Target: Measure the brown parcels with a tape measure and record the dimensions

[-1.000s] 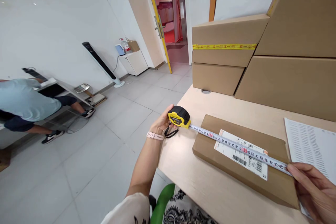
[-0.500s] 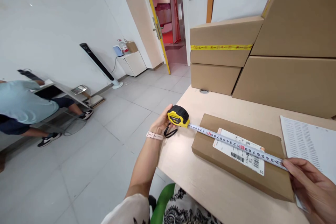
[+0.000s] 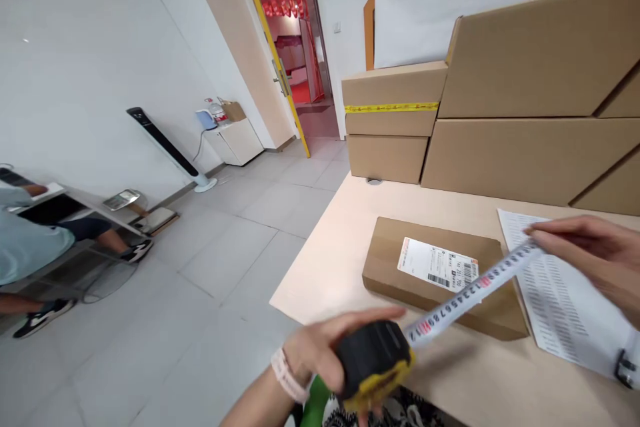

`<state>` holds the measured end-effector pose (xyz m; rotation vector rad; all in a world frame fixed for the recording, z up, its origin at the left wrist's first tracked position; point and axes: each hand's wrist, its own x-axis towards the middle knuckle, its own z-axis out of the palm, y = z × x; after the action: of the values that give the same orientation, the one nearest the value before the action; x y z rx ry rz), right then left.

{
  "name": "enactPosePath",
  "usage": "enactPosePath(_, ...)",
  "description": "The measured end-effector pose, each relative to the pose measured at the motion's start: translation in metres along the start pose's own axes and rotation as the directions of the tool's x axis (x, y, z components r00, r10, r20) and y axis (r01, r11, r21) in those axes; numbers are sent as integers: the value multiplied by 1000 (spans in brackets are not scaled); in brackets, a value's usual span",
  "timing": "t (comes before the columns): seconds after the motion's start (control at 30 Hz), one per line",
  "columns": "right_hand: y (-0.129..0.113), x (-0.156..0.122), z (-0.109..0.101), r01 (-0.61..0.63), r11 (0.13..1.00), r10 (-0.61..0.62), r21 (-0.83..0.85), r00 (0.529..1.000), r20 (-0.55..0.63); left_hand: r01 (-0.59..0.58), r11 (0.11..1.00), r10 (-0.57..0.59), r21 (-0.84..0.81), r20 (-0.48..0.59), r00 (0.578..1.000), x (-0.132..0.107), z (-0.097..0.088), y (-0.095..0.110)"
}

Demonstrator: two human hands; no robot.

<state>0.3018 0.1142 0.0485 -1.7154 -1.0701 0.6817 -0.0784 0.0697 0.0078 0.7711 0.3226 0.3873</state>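
Observation:
My left hand (image 3: 325, 347) is closed around a black and yellow tape measure (image 3: 377, 359), held low by the table's near edge and blurred by motion. From its case the white blade (image 3: 467, 300) slants up to the right, over a brown cardboard box (image 3: 387, 247). The end of the blade is pinched between the thumb and finger of my right hand (image 3: 593, 253). On top of the box is a white shipping label (image 3: 420, 259) with barcodes. Under my right hand lies a printed sheet (image 3: 550, 307), partly covered by the hand.
Large cardboard boxes (image 3: 505, 153) are stacked along the back of the wooden table (image 3: 320, 260). A black object (image 3: 625, 368) rests on the sheet's right edge. To the left, a person (image 3: 35, 233) sits at a desk. A tower fan (image 3: 165, 143) and an open door (image 3: 275, 53) stand beyond.
My left hand has brought the tape case down toward me, and my right hand has lifted the blade's end up and away. The blade now crosses the box diagonally. The view has shifted right.

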Motion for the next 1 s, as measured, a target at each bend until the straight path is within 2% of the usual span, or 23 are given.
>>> enactPosePath(0.03,-8,3,12,127,990,-122,-62,989,82,-3,999,5,-32,58,998,6,8,-14)
enactPosePath(0.07,-12,7,25,206,977,-194,-64,968,159,7,997,3,-81,116,993,13,16,-27)
enactPosePath(0.1,-12,14,37,251,967,-238,-48,953,189,7,994,7,-109,122,993,19,21,-37)
enactPosePath(0.17,-5,31,60,247,969,-243,18,933,266,-22,987,37,-160,93,995,28,29,-52)
enactPosePath(0.23,6,47,76,223,974,-223,41,911,347,-77,980,80,-184,11,997,35,31,-62)
enactPosePath(0.33,13,62,91,248,968,-234,23,870,435,-111,977,94,-181,-101,990,48,24,-73)
enactPosePath(0.5,11,64,107,296,955,-258,17,804,536,15,983,-62,-182,-255,965,80,4,-96)
enactPosePath(0.6,11,66,112,294,956,-247,11,783,572,37,980,-92,-197,-279,956,85,-3,-111)
enactPosePath(0.67,12,68,114,284,959,-232,4,774,590,11,981,-59,-195,-244,968,79,-4,-116)
enactPosePath(0.73,11,69,114,274,962,-218,1,764,607,-23,981,-13,-192,-183,983,68,1,-113)
enactPosePath(0.8,10,70,115,265,964,-209,1,759,617,-56,978,32,-199,-123,992,58,12,-102)
enactPosePath(0.9,9,70,114,255,967,-201,0,761,616,-85,963,79,-256,-34,996,44,37,-74)
enactPosePath(1.0,10,69,114,245,970,-196,4,768,609,-50,951,51,-307,-5,999,36,58,-48)
